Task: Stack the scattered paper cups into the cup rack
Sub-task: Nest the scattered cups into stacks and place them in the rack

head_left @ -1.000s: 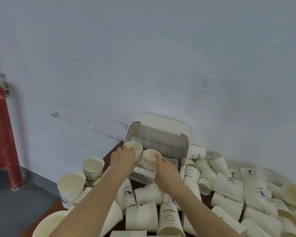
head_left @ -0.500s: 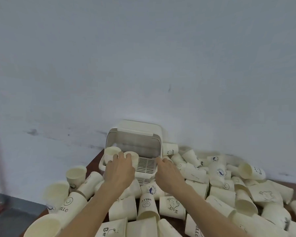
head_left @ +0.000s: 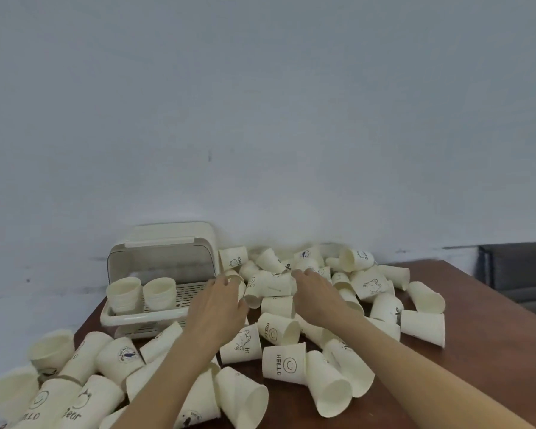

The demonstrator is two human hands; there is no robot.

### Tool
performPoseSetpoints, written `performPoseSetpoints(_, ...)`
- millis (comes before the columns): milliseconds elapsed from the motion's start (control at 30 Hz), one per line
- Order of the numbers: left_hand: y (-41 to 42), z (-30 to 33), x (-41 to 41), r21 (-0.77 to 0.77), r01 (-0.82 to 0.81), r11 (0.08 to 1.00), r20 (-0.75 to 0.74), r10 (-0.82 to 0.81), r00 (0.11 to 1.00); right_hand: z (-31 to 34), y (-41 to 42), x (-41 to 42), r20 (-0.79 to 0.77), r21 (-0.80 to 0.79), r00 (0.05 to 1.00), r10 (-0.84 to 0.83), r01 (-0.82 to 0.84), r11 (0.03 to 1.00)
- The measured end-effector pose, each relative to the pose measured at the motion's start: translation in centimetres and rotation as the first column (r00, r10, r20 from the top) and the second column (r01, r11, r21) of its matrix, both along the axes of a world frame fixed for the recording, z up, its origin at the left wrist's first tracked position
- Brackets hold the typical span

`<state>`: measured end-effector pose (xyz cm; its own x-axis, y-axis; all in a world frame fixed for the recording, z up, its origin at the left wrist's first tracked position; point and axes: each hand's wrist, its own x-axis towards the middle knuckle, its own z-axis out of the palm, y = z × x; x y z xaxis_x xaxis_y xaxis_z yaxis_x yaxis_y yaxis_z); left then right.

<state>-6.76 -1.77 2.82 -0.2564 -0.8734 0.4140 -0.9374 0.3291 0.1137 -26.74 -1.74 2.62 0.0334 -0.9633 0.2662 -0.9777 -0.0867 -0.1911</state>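
Both forearms run off the bottom edge. The left hand (head_left: pixel 218 308) covers the rack's (head_left: pixel 127 318) right front corner, and its fingertips blur against a lying cup (head_left: pixel 270 287) (contact cannot be told). The right hand (head_left: pixel 314 294) hides the cups beneath it. Cups (head_left: pixel 10 394) at the table's (head_left: pixel 483 351) near left corner are blurred and cut off.
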Motion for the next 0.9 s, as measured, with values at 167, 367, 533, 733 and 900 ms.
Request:
performPoseSetpoints(167, 0.5, -0.6, -4.4, 0.020, 0.105, 0.994, 0.018, -0.105, 0.994, -0.6, 1.5, -3.7, -0.005, 0.022, 0.998, -0.068, 0.068, 0.997)
performPoseSetpoints(367, -0.1, -1.8, -8.7, 0.075, 0.197, 0.977, 0.021, -0.199, 0.980, -1.2, 2.1, -8.6, 0.036, 0.028, 0.985, -0.168, 0.167, 0.986)
performPoseSetpoints(533, -1.4, -2.6, -11.9, 0.138, 0.228, 0.964, 0.054, -0.237, 0.970, -1.8, 1.3, -12.0, 0.067, 0.086, 0.966, -0.250, 0.244, 0.966)
performPoseSetpoints(733, -4.4, -3.0, -15.0, 0.240, 0.225, 0.944, 0.030, -0.239, 0.970, -3.0, -1.2, -14.8, 0.047, 0.093, 0.939, -0.341, 0.336, 0.937)
performPoseSetpoints(900, -6.9, -3.6, -16.2, 0.282, 0.206, 0.937, 0.040, -0.226, 0.973, -3.4, -3.7, -17.1, 0.091, 0.057, 0.866, -0.492, 0.489, 0.870)
